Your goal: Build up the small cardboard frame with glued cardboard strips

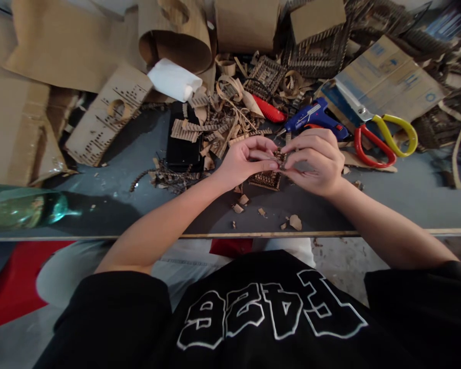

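One small piece (279, 155) sat above the desk (211, 212), pinched between the left hand (249, 158) and right hand (315, 160), fingertips nearly closed, probably to steady it. The glue gun (310, 116) lay just beyond, seemingly within reach. Ridged cardboard strips apparently formed the squarish grid (267, 180) below; the gun looked smooth.
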`<state>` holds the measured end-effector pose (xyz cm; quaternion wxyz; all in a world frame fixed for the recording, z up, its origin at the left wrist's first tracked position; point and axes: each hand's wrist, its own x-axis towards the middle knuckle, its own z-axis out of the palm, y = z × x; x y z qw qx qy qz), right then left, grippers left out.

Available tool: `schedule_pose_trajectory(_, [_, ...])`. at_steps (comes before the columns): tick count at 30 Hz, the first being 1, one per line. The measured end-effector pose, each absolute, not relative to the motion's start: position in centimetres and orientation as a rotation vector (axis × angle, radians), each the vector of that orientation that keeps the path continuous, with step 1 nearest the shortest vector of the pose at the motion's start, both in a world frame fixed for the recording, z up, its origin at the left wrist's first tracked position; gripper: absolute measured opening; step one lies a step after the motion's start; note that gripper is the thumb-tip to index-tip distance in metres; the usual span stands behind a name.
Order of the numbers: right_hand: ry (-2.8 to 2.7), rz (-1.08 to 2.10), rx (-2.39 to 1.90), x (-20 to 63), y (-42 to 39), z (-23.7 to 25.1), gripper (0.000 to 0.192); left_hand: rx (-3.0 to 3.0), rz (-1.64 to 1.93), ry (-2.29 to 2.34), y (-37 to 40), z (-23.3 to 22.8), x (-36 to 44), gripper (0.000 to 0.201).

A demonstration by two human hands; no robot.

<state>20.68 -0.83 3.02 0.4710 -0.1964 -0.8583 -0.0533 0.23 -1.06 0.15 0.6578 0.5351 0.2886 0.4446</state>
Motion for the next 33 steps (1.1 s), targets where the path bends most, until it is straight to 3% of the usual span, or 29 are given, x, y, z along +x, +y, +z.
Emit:
schedule_pose_trajectory(11, [-2.128, -0.234, -0.658, 20.9, -0.9, 2.7, 0.023, 1.619, 1.114, 0.667, -1.2, 0.1, 0.2, 0.033])
schedule_pose_trajectory(18, [-2.142, -0.264, -0.603, 20.9, -1.1, 3.0, 0.009, 1.664, 1.217, 0.749, -1.7, 0.2, 0.4, 0.025])
schedule_pose_trajectory(20, [-2.111, -0.180, -0.563, 21.0, -1.2, 3.2, 0.017, 1.671, 1.258, 0.788, -1.6, 0.4, 0.2, 0.025])
schedule_pose_trajectory(23, [-2.033, 0.149, -0.656, 20.9, -1.5, 3.3, 0.029, 1.727, 1.335, 0.857, -1.4, 0.6, -0.1, 0.021])
schedule_pose_trajectory(26, [-1.902, 0.774, -0.883, 20.6, -1.9, 3.5, 0.029, 1.822, 1.389, 0.912, -1.5, 0.9, -0.3, 0.017])
schedule_pose_trajectory(29, [-1.685, 1.333, -0.989, 20.2, -2.2, 4.1, 0.040, 1.902, 1.416, 0.899, -1.8, 1.1, -0.2, 0.015])
schedule_pose_trajectory(33, [-1.523, 1.741, -0.986, 19.9, -2.3, 5.1, 0.046, 1.960, 1.462, 0.860, -1.9, 1.0, -0.2, 0.011])
